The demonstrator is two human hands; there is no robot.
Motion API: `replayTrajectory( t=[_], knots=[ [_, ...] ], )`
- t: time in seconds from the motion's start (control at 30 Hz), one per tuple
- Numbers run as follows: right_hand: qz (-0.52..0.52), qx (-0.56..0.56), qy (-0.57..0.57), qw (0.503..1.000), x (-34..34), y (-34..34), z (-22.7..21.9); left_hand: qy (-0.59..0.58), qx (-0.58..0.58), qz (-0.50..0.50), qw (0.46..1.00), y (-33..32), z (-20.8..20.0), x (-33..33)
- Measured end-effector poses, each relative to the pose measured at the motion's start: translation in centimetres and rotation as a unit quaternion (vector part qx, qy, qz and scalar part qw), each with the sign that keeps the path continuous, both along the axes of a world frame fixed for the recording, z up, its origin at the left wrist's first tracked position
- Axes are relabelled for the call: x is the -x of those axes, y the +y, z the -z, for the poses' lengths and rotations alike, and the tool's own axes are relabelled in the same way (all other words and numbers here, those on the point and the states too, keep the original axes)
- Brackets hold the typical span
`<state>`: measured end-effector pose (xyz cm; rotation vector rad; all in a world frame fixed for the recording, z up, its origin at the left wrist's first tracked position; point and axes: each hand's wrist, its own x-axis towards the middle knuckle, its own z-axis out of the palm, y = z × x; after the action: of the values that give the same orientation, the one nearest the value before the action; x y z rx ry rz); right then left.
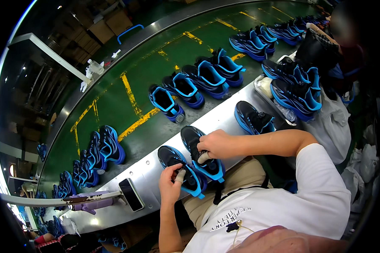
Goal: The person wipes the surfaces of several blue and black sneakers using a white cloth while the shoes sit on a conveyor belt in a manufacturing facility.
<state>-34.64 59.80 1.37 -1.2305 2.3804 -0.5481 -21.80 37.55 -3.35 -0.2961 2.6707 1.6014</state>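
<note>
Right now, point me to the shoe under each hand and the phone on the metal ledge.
Left-hand shoe [173, 157], head view: black toe cap.
Right-hand shoe [191, 135], head view: black toe cap.
Phone [131, 194], head view: middle of its dark screen.

Shoes [200, 158] black, blue trim (striped soles); belt [156, 71] green, yellow lines.

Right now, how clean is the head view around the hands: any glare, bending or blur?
Head view: the left hand and right hand on the two black-and-blue shoes are sharp and evenly lit; glare whitens the metal ledge at lower left; the conveyor bends with the fisheye; the rim is black, the far left dim.
</note>
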Motion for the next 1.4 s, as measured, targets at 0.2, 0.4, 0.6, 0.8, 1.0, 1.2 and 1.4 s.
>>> replayTrajectory(
  t=[0.2, 0.4, 0.6, 0.8, 1.0, 1.2, 1.4],
  knots=[
    [-0.016, 0.092, -0.014, 0.995, 0.4, 1.0, 2.1, 0.083, 0.111, 0.023, 0.990, 1.7, 0.0, 1.0],
    [-0.035, 0.150, -0.026, 0.988, 1.9, 1.8, 3.8, 0.158, 0.079, -0.046, 0.983, 5.3, -3.6, 0.3],
    [-0.005, 0.166, -0.041, 0.985, 1.3, 1.7, 2.6, -0.139, -0.477, -0.068, 0.865, 9.8, -2.0, -1.0],
    [0.008, 0.134, -0.056, 0.989, 1.1, 1.5, 3.2, -0.165, -0.579, -0.130, 0.787, 10.7, -0.7, -0.8],
    [-0.035, 0.152, -0.136, 0.978, 2.0, 1.8, 1.3, -0.163, -0.608, -0.107, 0.769, 11.4, -0.2, 0.0],
    [0.004, 0.139, -0.035, 0.990, 0.9, 1.6, 3.4, -0.152, -0.600, -0.119, 0.776, 11.8, 0.1, 0.0],
    [-0.016, 0.155, -0.084, 0.984, 1.2, 1.9, 4.0, -0.152, -0.629, -0.102, 0.756, 11.8, 0.4, 0.0]
  ],
)
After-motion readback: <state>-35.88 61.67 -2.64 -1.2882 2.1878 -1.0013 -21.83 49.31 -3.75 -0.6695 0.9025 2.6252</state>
